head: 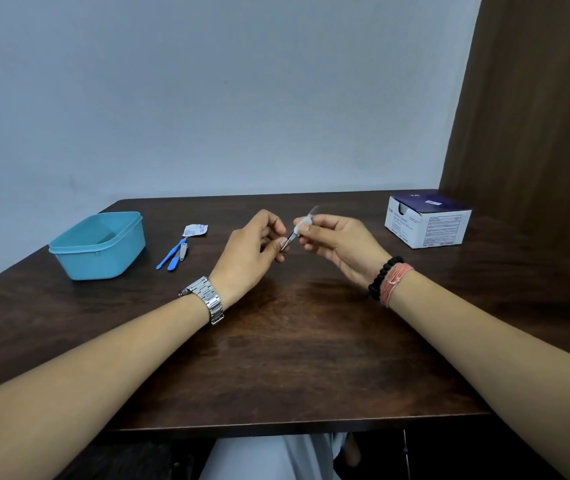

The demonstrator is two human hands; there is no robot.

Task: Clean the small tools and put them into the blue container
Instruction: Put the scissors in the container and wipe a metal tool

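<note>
Reaching in from the lower corners, both forearms angle toward the middle of the dark wooden surface (276, 341) and meet above it. The left hand (252, 244), with a metal watch (207, 299) on its wrist, is turned thumb-up, and its curled fingers (281, 242) pinch the lower end of a thin metal tool (290, 235), which looks like tweezers. The right hand (339, 244), wearing a black bead bracelet (382, 277) and a pink thread band (394, 282), faces it with the palm turned inward; its thumb and fingertips pinch a small white wipe (306, 220) wrapped round the upper part of the same tool. The tool slants up to the right between the two hands, held clear of the surface.

The blue container (98, 245) stands open at the left, well apart from the hands. Between it and the left hand lie blue-handled tools (172, 258), a small nail clipper (183, 251) beside them and a torn white packet (195, 230) just behind. A white and blue box (427, 220) sits at the far right corner.
</note>
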